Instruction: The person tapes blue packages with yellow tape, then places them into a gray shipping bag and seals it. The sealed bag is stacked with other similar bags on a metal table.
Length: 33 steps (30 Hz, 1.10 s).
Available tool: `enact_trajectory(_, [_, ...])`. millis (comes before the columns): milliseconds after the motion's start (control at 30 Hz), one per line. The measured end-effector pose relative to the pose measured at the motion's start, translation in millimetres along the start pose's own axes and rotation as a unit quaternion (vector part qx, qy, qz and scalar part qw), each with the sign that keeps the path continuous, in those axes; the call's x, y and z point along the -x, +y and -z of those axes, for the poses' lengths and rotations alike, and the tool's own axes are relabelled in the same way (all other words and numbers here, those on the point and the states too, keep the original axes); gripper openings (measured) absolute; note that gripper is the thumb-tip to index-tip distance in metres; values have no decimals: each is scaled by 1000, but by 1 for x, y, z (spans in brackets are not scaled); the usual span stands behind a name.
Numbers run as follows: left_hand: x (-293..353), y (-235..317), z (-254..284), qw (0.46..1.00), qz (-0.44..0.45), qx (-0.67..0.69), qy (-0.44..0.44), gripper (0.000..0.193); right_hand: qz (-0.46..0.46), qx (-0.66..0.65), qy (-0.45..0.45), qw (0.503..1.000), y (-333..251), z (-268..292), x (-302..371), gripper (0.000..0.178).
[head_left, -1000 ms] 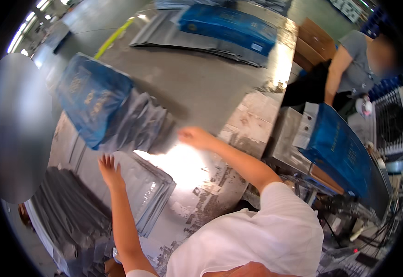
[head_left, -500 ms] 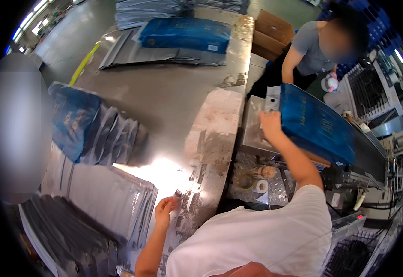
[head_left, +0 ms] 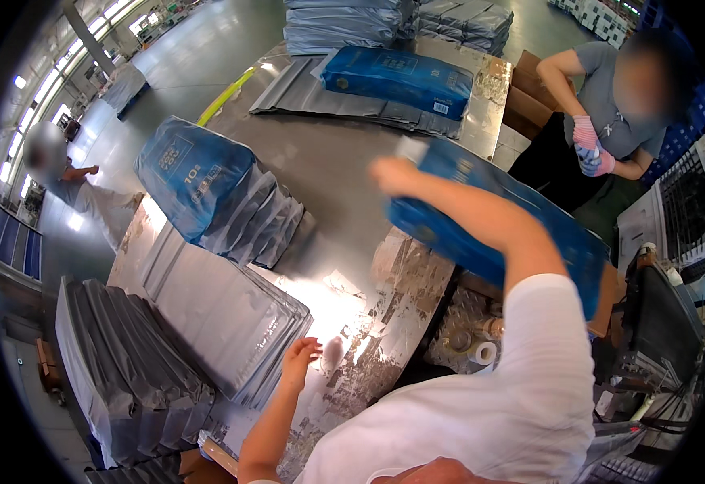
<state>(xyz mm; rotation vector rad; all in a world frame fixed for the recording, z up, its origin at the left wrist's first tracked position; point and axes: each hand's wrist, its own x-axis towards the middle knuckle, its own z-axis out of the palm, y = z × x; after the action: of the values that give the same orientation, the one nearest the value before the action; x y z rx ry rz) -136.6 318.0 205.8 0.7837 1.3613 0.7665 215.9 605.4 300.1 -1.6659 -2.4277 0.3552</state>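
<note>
nearest us, the left hand (head_left: 300, 355) is empty, fingers parted and loosely curled, above the table (head_left: 328, 198) and just right of the flat stack of grey sheets (head_left: 207, 294). to handle the load well, we think this hand should come across and share the weight, since a long, soft load gripped at one end may sag or swing. we would also keep the pull low and even, so the wrapping does not snag on the table's edge.

as for pose, our left forearm rises from the lower edge; our right arm stretches forward over the long blue pack (head_left: 497, 230), elbow bent outward. the right hand (head_left: 393, 176) is closed at that pack's tabletop end, by a pale flap (head_left: 411, 148), though blur hides exactly how its fingers sit. the pack slants across the table's right edge, its other end by brown board (head_left: 605, 298).

farther off, we see a blue-covered bundle (head_left: 199, 181) at left, another blue pack (head_left: 397, 81) lying on grey sheets, and a co-worker with striped gloves (head_left: 588, 145).
</note>
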Motion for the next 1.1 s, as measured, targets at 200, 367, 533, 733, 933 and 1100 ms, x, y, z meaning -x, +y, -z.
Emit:
enact_trajectory(200, [-39, 21, -27, 998, -49, 4, 38, 18, -13, -225, 373, 900, 111, 110, -49, 33])
enact_trajectory(367, [-79, 8, -51, 999, -14, 18, 41, 21, -303, -390, 69, 867, 223, 8, 51, 49])
enact_trajectory(533, [-154, 2, -73, 993, -89, -35, 70, 26, -315, -590, 46, 742, 154, -143, 80, 37])
enact_trajectory(733, [-185, -24, -78, 966, -203, -19, 161, 20, -202, -639, 129, 731, 45, -211, 105, 26])
enact_trajectory(933, [-183, -11, -79, 971, -187, -86, 121, 17, -181, -587, 75, 786, 26, -202, 118, 10])
enact_trajectory(1100, [-127, 34, -92, 968, -232, 55, 79, 15, -121, -602, 140, 776, 0, -143, 137, 11])
